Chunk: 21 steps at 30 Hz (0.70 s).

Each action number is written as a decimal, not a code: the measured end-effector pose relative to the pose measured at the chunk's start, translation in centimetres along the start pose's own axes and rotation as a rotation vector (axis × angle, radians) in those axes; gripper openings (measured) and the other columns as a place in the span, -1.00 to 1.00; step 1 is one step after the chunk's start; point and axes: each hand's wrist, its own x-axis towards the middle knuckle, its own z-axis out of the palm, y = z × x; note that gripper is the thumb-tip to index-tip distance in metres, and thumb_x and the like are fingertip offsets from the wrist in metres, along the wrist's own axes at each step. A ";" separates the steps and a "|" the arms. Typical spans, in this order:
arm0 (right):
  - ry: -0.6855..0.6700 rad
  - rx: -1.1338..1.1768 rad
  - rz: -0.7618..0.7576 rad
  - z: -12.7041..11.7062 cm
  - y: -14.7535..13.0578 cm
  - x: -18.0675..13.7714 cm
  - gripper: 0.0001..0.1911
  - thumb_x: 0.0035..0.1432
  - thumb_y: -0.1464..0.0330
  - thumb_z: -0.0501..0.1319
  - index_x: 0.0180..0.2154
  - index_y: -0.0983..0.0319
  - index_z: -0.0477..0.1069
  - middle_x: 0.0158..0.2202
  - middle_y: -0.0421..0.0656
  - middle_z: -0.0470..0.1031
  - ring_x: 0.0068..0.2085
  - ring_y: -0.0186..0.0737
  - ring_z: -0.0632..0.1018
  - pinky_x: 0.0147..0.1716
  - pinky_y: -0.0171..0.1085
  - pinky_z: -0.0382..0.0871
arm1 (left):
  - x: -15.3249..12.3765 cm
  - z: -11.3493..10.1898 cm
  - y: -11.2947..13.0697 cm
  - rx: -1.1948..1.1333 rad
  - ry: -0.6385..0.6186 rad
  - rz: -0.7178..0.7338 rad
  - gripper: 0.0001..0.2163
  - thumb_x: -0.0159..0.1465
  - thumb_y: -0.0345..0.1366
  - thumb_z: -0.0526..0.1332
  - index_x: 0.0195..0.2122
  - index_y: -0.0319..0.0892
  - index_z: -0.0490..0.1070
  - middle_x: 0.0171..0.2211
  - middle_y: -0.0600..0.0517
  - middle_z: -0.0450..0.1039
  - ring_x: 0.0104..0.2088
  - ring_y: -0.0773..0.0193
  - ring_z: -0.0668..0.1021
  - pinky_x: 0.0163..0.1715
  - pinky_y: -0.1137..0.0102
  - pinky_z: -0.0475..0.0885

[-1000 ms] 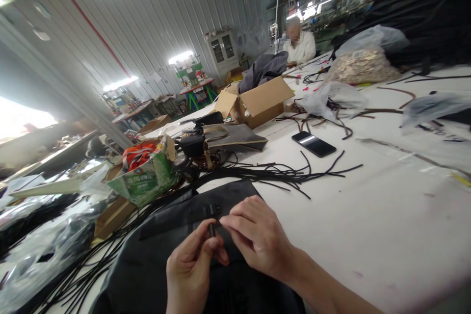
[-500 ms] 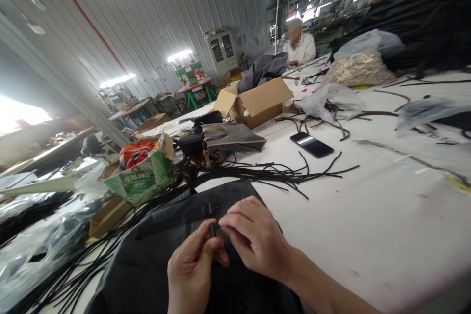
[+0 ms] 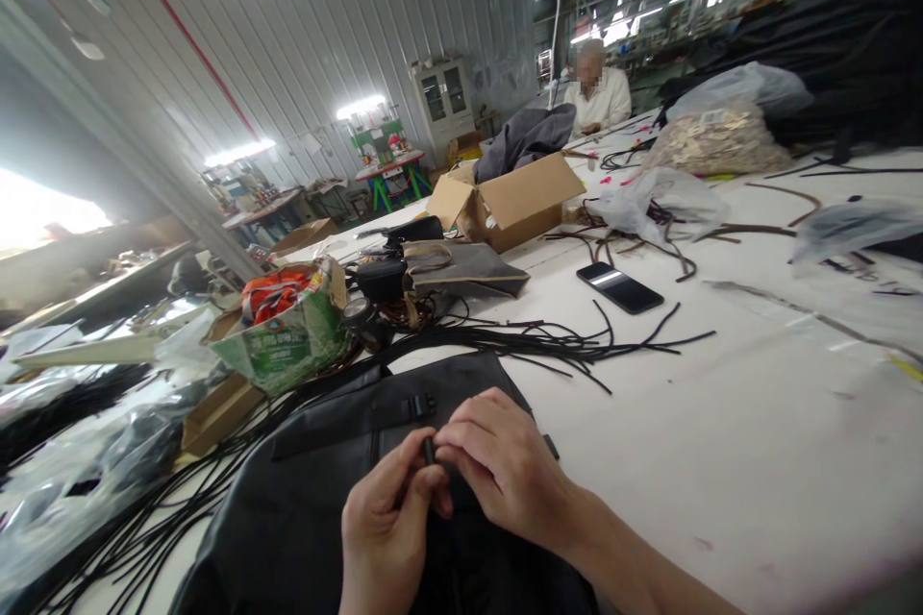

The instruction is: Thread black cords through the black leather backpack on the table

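A black bag [image 3: 288, 519] lies at the near edge of the white table [image 3: 721, 461], right under my hands. My left hand [image 3: 386, 533] is closed, pinching a short black cord end [image 3: 429, 450] upright between thumb and fingers. My right hand [image 3: 505, 466] is closed too, its fingertips pressed on the same cord end from the right. A black strap with a buckle [image 3: 422, 406] crosses the bag just beyond my fingers. A bundle of loose black cords [image 3: 548, 341] fans out on the table behind the bag.
A black phone [image 3: 620, 286] lies mid-table. A green carton [image 3: 285, 336] and a brown cardboard box [image 3: 505, 197] stand further back, with a grey bag [image 3: 468, 269] between. Plastic bags [image 3: 663, 197] sit at right. A person in white [image 3: 598, 96] sits at the far end.
My view has shifted slightly, so everything sits a little further right. Both hands keep the same pinch on the cord end, with only small finger movements.
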 end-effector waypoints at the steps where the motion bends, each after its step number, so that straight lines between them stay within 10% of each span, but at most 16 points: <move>1: 0.001 0.007 0.002 0.1 0.0 0.0 -0.92 0.60 0.40 0.20 -0.05 0.21 0.47 -0.18 -0.17 0.53 -0.19 -0.20 0.49 -0.12 -0.13 0.26 | 0.1 -0.1 -0.2 0.018 -0.004 0.005 -0.60 0.35 -0.01 0.36 0.08 -0.16 0.65 -0.50 0.07 0.61 -0.49 0.40 0.62 -0.37 0.63 0.57; 15: -0.122 0.046 0.216 -1.9 1.3 -0.1 -0.39 0.38 0.22 0.50 0.35 0.09 0.39 0.10 -0.06 0.59 0.10 0.04 0.56 0.16 0.00 0.41 | 0.2 -1.3 -2.1 0.037 0.094 0.011 -0.55 0.35 -0.03 0.37 0.16 -0.17 0.61 -0.48 0.09 0.61 -0.43 0.43 0.64 -0.27 0.66 0.59; 21: -0.089 0.236 0.131 -2.4 -0.1 0.4 -0.94 0.54 0.34 0.33 -0.01 0.15 0.57 -0.14 -0.21 0.62 -0.16 -0.25 0.61 -0.12 -0.29 0.47 | 1.0 -1.4 -2.6 -0.238 0.188 -0.066 -0.44 0.28 0.02 0.44 0.19 -0.25 0.56 -0.23 -0.04 0.70 -0.38 0.39 0.67 -0.26 0.56 0.67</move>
